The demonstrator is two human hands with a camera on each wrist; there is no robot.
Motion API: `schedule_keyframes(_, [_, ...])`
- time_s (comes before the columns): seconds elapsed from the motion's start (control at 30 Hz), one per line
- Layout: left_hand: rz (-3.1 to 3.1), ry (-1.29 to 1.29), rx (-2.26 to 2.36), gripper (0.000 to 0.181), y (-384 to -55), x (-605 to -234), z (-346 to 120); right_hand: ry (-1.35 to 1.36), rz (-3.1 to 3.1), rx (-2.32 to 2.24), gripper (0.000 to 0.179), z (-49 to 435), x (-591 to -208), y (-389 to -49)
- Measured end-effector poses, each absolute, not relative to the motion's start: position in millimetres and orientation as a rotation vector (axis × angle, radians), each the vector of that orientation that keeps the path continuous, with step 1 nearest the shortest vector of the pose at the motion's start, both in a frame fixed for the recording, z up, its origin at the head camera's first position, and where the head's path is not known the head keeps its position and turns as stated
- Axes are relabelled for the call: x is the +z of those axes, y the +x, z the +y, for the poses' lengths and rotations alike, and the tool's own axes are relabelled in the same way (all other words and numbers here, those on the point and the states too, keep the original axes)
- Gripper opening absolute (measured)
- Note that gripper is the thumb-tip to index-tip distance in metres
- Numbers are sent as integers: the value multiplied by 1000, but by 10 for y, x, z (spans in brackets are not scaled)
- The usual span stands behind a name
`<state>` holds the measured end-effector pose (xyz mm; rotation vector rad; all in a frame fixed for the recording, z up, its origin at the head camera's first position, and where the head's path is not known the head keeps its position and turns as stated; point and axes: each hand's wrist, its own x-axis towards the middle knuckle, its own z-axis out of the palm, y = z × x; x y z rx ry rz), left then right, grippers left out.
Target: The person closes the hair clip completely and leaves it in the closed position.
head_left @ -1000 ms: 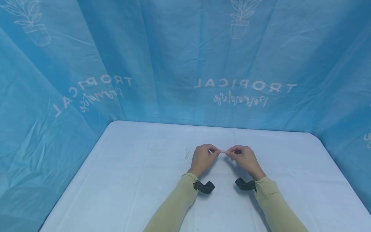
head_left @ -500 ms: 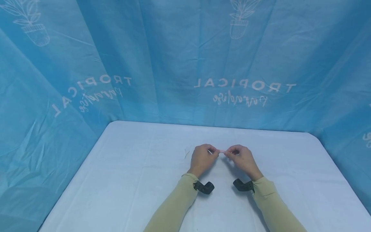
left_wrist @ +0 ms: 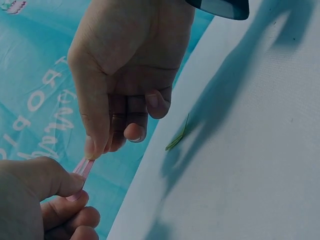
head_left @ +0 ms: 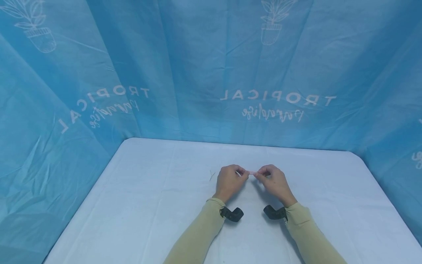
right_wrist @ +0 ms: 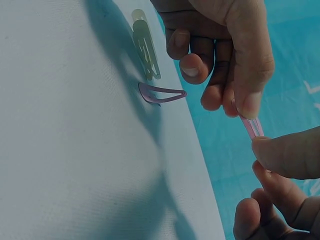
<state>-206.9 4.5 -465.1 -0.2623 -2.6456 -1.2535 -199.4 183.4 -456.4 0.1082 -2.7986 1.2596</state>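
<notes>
A pink snap hair clip (head_left: 252, 172) is stretched between both hands above the white table. My left hand (head_left: 229, 182) pinches one end with thumb and finger. The other end is pinched by my right hand (head_left: 274, 183). Close up in the left wrist view, the pink hair clip (left_wrist: 86, 170) shows a slot along its middle, its ends covered by fingertips. On the table below my right hand, the right wrist view shows a mauve snap hair clip (right_wrist: 162, 94) and a yellow-green hair clip (right_wrist: 145, 49); the head view hides both.
A thin green forked item (left_wrist: 176, 141), perhaps another clip, lies on the table left of my left hand. The white tabletop (head_left: 148, 190) ends at a blue printed curtain (head_left: 197, 73) at the back and sides. Each wrist wears a dark camera mount (head_left: 233, 214).
My right hand has shifted slightly left, toward the left hand, and both still hold the pink hair clip. The yellow spot beside the right hand has gone out of sight in the head view.
</notes>
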Motion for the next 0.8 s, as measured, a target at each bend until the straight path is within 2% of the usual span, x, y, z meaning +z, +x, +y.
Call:
schedule_keyframes(0.43, [-2621,-276,-1256,11,-2062,-4670,45,101,-2790,1260,23,1807,-4579,-1978])
schedule_keyframes(0.8, [-2654,-241,-1240,12,-2057,-4660,68,114,-2797,1256,29,1820,-4562,-1982])
